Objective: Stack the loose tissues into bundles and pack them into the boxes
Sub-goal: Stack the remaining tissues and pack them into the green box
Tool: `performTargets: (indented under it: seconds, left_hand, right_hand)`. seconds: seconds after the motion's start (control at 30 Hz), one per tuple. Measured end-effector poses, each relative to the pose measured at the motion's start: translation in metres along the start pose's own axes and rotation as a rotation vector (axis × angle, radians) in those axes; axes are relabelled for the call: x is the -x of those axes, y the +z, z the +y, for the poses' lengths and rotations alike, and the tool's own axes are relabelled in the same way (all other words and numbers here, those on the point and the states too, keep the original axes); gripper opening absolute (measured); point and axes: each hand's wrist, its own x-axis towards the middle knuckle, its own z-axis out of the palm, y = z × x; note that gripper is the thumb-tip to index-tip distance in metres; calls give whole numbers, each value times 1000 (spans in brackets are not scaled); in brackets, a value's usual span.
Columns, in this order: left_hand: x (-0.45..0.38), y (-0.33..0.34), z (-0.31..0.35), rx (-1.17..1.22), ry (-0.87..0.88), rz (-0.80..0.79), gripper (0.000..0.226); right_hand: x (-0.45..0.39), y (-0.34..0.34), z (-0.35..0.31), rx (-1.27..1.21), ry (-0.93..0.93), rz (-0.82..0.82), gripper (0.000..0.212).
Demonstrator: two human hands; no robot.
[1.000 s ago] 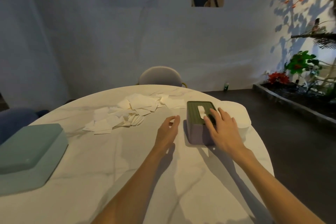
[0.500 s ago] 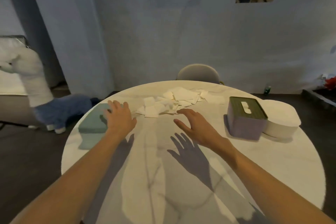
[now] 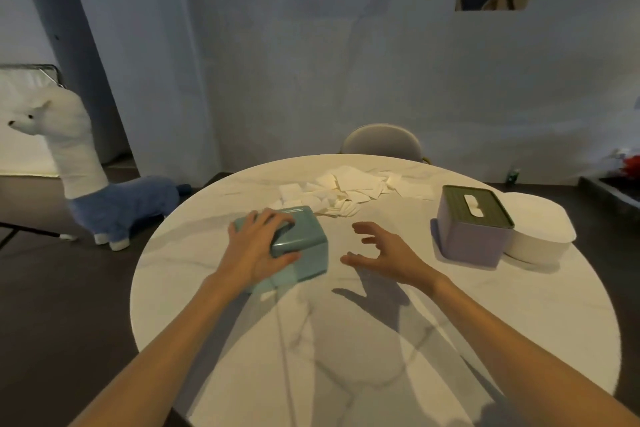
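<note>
A teal tissue box [image 3: 304,246] sits on the round white marble table [image 3: 346,357], left of centre. My left hand [image 3: 258,248] grips its lid, with the fingers over the top and the thumb on the near side. My right hand [image 3: 384,253] hovers just right of that box with its fingers spread and loosely bent, holding nothing. Loose white tissues [image 3: 349,191] lie scattered at the table's far side. A lilac tissue box with a green slotted lid [image 3: 472,225] stands at the right.
A white oval box [image 3: 540,236] sits right behind the lilac one, near the table's right edge. A grey chair [image 3: 382,140] stands beyond the table. A plush llama [image 3: 90,180] stands on the dark floor to the left.
The teal box has moved from the table's left edge toward the centre under my left hand. My right hand has left the lilac box and now hovers beside the teal one.
</note>
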Motion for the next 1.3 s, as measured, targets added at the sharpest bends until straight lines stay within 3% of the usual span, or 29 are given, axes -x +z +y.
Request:
performTargets:
  seconds: [0.13,0.33,0.43,0.53,0.57,0.63,0.73,0.83,0.9,1.07,1.2,1.3]
  left_hand:
    - [-3,8,29,178,69,22,80]
    - [-20,22,73,177,-16,-11,92]
    - [-25,20,91,399,-96,29,82]
    - [-34,6,108,697,-196,81,73]
    - [-39,1,108,770,-252,113,78]
    - [-51,-12,99,948,-445,163,90]
    - [-61,-20,57,1421,-804,21,77]
    - [-52,-15,9,1757,-1077,-105,81]
    - [-40,-9,-8,1755,-1133,-107,75]
    - [-7,-22,-24,1451,-1121,-136,53]
    - [2,-31,-43,1029,-1071,-133,29]
    - [4,-28,-63,701,-1013,-145,35]
  right_hand:
    - [3,-5,23,-216,35,-238,128]
    - [18,-15,46,-472,-10,-225,100]
    - [22,-25,54,-518,-13,-181,96]
    - [23,-32,60,-492,17,-132,113]
    - [23,-32,60,-474,8,-123,110]
    - [23,-32,60,-386,-42,-61,85]
    - [28,-30,61,-196,-172,97,48]
    - [35,-28,60,-180,-311,123,26]
    - [40,-30,56,-194,-340,101,18]
    - [52,-36,44,-179,-366,59,15]
    - [60,-38,36,-191,-359,-25,16]
    - [64,-37,31,-127,-376,-73,14]
